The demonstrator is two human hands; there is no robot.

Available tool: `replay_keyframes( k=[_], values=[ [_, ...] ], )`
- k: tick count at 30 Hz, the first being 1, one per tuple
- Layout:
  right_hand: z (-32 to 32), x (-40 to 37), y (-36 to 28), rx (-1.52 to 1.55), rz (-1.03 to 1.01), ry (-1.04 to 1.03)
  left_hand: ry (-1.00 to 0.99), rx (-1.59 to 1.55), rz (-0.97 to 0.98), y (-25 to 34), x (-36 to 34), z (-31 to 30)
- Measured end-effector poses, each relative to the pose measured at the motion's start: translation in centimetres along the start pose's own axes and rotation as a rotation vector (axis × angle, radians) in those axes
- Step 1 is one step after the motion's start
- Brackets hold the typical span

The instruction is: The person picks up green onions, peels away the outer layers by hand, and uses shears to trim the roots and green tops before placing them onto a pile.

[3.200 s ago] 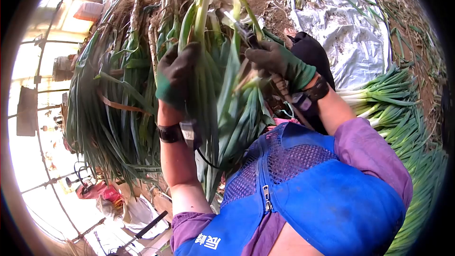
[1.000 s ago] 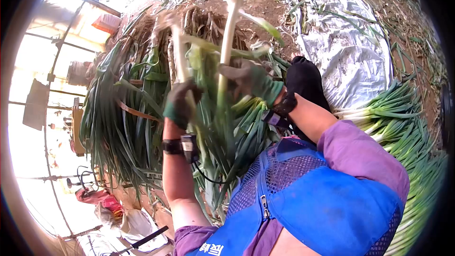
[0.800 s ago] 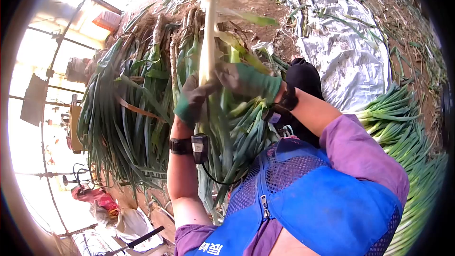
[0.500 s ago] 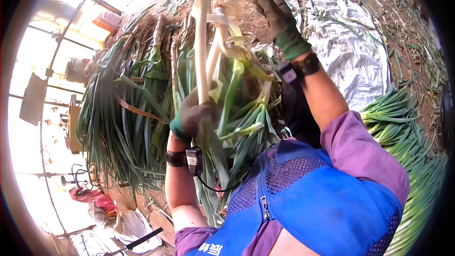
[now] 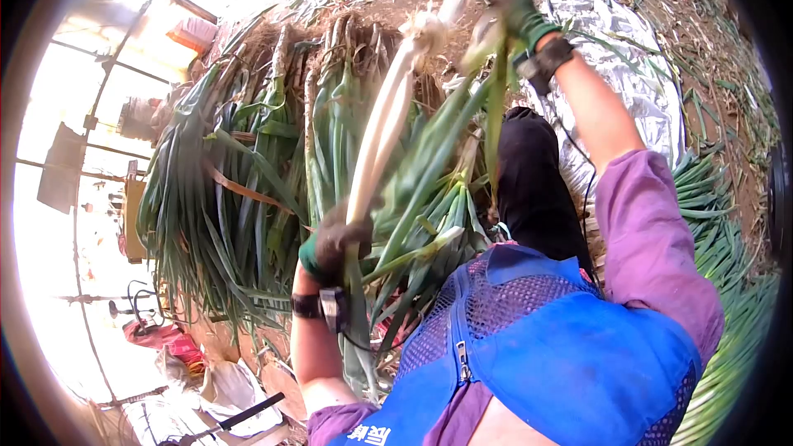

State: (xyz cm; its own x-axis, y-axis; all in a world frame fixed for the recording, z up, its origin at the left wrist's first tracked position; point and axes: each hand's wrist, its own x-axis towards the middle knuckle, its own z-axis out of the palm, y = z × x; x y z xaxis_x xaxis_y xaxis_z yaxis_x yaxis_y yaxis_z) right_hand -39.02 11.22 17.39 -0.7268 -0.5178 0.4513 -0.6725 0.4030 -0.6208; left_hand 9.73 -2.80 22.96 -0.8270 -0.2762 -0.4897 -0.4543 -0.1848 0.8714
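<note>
the left hand (image 5: 340, 241), in a dark glove with a green cuff, is closed around the lower part of some long onions (image 5: 382, 132), their pale stalks slanting up to the far right and their green leaves trailing below the fist toward the person. the right hand (image 5: 516, 15), gloved alike, is farther off and to the right, near the root ends. a yellowish-green leaf strip (image 5: 497, 116) hangs just below it; blur hides the fingers, so i cannot tell how tight that grip is. to the left lies a big heap of onions (image 5: 223, 173), roots at the far side and leaves toward the near side. a white sheet (image 5: 652, 66) covers ground at the far right, with more green onions (image 5: 727, 306) nearer on that side.
</note>
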Motion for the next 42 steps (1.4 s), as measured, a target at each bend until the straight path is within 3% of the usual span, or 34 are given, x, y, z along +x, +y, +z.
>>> replay_keyframes(
  k=[1,2,4,7,10,11,13,14,15,18,19,20,22,23,24,25,26,28,30,31,32,33,34,37,39,40,42],
  values=[
    [-1.4,1.4,3.5,0.377,0.157,0.236,-0.011,0.012,-0.008,-1.1,-0.9,-0.8],
    [-4.8,2.8,6.1,0.299,0.392,0.191,0.031,0.009,-0.018,-1.4,-2.0,-1.0],
    [-10.4,3.1,10.5,-0.223,0.439,0.077,0.079,-0.031,-0.013,-1.9,-2.6,-1.8],
    [-14.3,0.2,13.3,0.359,0.651,0.361,0.14,-0.085,0.049,-2.5,-1.8,-2.0],
    [-15.8,-7.7,15.9,-0.492,0.402,0.121,0.148,-0.115,0.079,-2.2,-0.1,-1.6],
    [-15.6,-11.3,20.3,-0.55,0.214,0.16,0.141,-0.135,0.085,-2.2,0.3,-1.5],
    [-14.8,-18.6,27.1,-0.816,0.434,-0.141,0.129,-0.153,0.082,-2.5,1.0,-1.6],
    [-14.0,-23.2,28.2,-0.142,0.829,0.238,0.122,-0.162,0.081,-2.6,1.4,-1.6],
    [-14.9,-28.0,30.1,-0.299,1.001,-0.054,0.106,-0.157,0.066,-2.7,1.6,-1.6],
    [-16.2,-44.3,33.8,-0.739,1.015,-0.276,0.09,-0.137,0.029,-3.3,2.0,-1.6],
    [-17.1,-49.9,37.4,-0.879,1.062,-0.488,0.105,-0.124,0.023,-3.7,2.1,-1.6],
    [-17.9,-52.5,36.0,-0.95,1.085,-0.688,0.118,-0.11,0.017,-4.1,2.2,-1.6],
    [-19.1,-52.0,30.2,-1.028,0.921,-1.206,0.107,-0.135,0.019,-4.7,2.5,-1.6],
    [-19.2,-50.6,28.0,-1.029,0.844,-1.326,0.103,-0.138,0.015,-4.6,2.6,-1.3],
    [-18.8,-48.2,27.4,-0.995,0.824,-1.28,0.099,-0.143,0.009,-4.7,2.5,-1.0],
    [-16.8,-52.3,37.3,-0.964,0.846,-0.914,0.085,-0.142,0.001,-4.5,2.3,-0.6],
    [-15.4,-46.4,34.4,-0.774,0.926,-0.783,0.072,-0.14,-0.005,-4.1,2.2,-0.1],
    [-11.8,-37.7,38.8,-0.796,0.888,-0.835,0.052,-0.127,0.007,-4.0,2.2,0.2],
    [-5.3,-20.8,38.6,-0.352,1.075,-0.454,0.037,-0.101,0.039,-4.1,2.4,0.5],
    [-5.1,-14.3,29.9,0.352,0.89,-0.221,0.033,-0.113,0.046,-3.9,2.1,0.8],
    [-5.1,-7.3,18.7,1.143,0.733,-0.124,0.046,-0.123,0.06,-4.2,2.1,0.9],
    [-5.2,-4.4,7.5,1.106,0.314,-0.139,0.059,-0.132,0.074,-4.6,2.2,1.0],
    [-5.4,-2.1,0.6,1.031,0.104,-0.262,0.069,-0.139,0.091,-4.8,2.2,1.1],
    [-4.3,0.1,-10.7,0.615,-0.244,-0.721,0.024,-0.146,0.07,-4.4,1.7,0.9],
    [-0.5,-0.7,-13.3,0.562,-0.156,-0.938,0.015,-0.142,0.066,-4.1,1.5,1.1],
    [2.5,-1.5,-13.4,0.757,0.137,-0.924,0.024,-0.143,0.059,-4.0,1.4,1.2],
    [5.0,-2.3,-12.4,0.598,0.017,-0.884,0.041,-0.139,0.039,-4.0,1.3,1.1]
  ],
)
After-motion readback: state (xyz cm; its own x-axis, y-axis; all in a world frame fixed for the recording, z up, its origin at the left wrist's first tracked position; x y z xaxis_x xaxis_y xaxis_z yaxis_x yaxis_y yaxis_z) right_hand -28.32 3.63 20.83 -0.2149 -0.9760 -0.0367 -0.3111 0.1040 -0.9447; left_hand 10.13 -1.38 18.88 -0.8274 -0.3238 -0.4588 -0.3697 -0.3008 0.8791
